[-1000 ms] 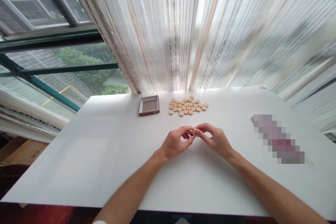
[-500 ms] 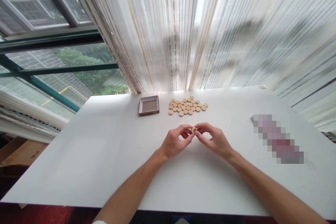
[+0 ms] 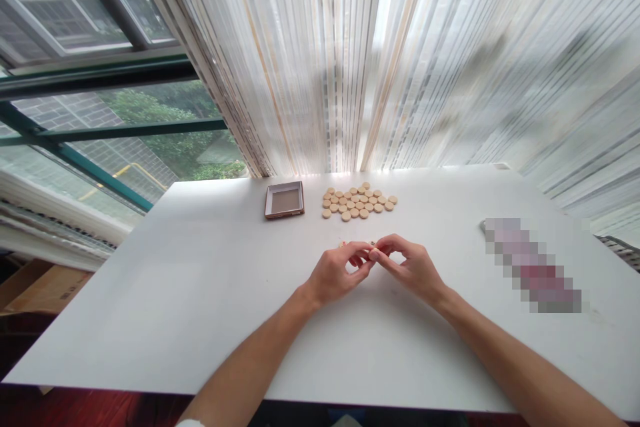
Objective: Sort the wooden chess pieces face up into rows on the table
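Note:
My left hand [image 3: 334, 275] and my right hand [image 3: 411, 267] meet over the middle of the white table [image 3: 210, 293], fingers pinched together. Between their fingertips is a round wooden Chinese chess piece [image 3: 373, 243], of which only a small dark-marked part shows. Just behind my left fingers peeks another piece with red marking [image 3: 343, 245], mostly hidden by that hand. Farther back lies a cluster of pale round chess pieces [image 3: 360, 207], flat and close together, their upper faces looking plain.
Left of the cluster sits a shallow open box [image 3: 269, 215] with a brown bottom. A blurred-out long item [image 3: 535, 270] lies on the right side of the table. Striped curtains [image 3: 320, 60] hang behind the back edge, and a window is at the left.
The held piece has turned, so its marked face no longer points at me and my fingers cover most of it. A red-marked piece now shows behind my left hand.

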The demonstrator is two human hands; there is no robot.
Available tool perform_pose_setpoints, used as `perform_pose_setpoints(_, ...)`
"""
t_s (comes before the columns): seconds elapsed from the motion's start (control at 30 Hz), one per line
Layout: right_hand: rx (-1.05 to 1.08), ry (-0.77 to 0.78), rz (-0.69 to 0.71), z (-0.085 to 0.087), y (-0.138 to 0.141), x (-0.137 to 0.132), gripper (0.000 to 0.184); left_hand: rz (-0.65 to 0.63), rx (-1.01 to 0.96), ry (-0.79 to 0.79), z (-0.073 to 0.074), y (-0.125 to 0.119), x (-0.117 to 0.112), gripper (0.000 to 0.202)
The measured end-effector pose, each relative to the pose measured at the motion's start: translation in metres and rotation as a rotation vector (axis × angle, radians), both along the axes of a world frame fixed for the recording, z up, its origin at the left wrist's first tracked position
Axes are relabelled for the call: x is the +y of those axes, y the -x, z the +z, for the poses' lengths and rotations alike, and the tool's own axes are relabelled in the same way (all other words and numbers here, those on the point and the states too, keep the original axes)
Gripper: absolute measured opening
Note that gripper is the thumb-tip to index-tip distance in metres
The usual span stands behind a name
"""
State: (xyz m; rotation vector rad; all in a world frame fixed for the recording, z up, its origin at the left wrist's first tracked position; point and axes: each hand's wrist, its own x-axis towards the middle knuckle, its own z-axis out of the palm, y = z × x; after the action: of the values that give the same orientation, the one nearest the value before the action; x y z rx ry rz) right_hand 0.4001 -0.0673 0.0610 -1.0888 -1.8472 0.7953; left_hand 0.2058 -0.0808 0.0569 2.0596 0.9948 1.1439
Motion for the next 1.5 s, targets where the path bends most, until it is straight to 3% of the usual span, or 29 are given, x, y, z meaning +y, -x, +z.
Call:
perform_pose_setpoints(0.47,0.002,0.023,0.021,0.002,-0.001,-0.001,0.024,0.005,-0.068,0.063,-0.003,0.001,0.002,0.025)
perform_pose_setpoints(0.7,0.023,0.003,0.066,0.004,0.000,-0.001,0.016,0.005,-0.093,0.072,-0.002,0.001,0.002,0.025)
perform_pose_setpoints(1.2,0.035,0.028,0.058,0.000,0.000,0.000,0.015,0.020,0.067,-0.067,-0.003,0.002,0.001,0.021)
perform_pose_setpoints(1.33,0.046,0.041,0.058,-0.003,-0.001,0.004,0.017,0.036,0.114,-0.145,-0.001,0.013,0.008,0.021)
perform_pose_setpoints(1.5,0.056,0.037,0.002,-0.006,-0.011,0.014,0.020,0.196,0.224,-0.145,0.011,0.045,0.022,0.020)
